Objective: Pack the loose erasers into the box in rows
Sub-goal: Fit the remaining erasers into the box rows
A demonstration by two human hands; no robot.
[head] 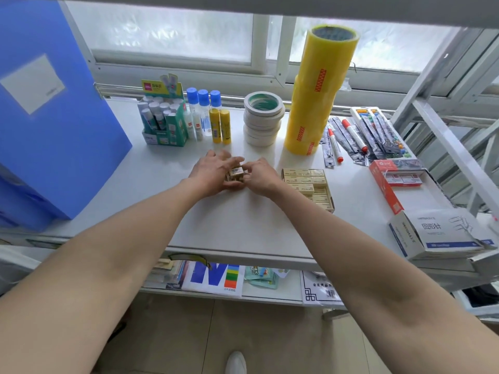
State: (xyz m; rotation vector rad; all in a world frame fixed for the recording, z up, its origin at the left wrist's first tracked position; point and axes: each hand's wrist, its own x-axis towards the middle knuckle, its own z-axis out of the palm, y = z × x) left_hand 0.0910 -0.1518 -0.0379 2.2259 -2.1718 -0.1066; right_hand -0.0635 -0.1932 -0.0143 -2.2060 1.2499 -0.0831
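A small bunch of cream-sleeved erasers [235,174] sits between my two hands at the middle of the white shelf. My left hand [212,171] cups the bunch from the left, with its fingers over the top. From the right, my right hand [259,176] pinches the same bunch. The eraser box [331,203], a low open carton, lies just to the right of my right hand, with rows of cream erasers [307,179] packed flat inside. How many erasers are in my hands is hidden by my fingers.
Behind my hands stand yellow glue sticks [221,126], blue-capped bottles [203,109], a green glue display box [164,122], stacked masking tape [263,117] and a tall yellow tape stack [317,90]. Markers [353,134], a red box [388,182] and a paperclip box [437,233] lie right. A blue folder [46,109] stands left.
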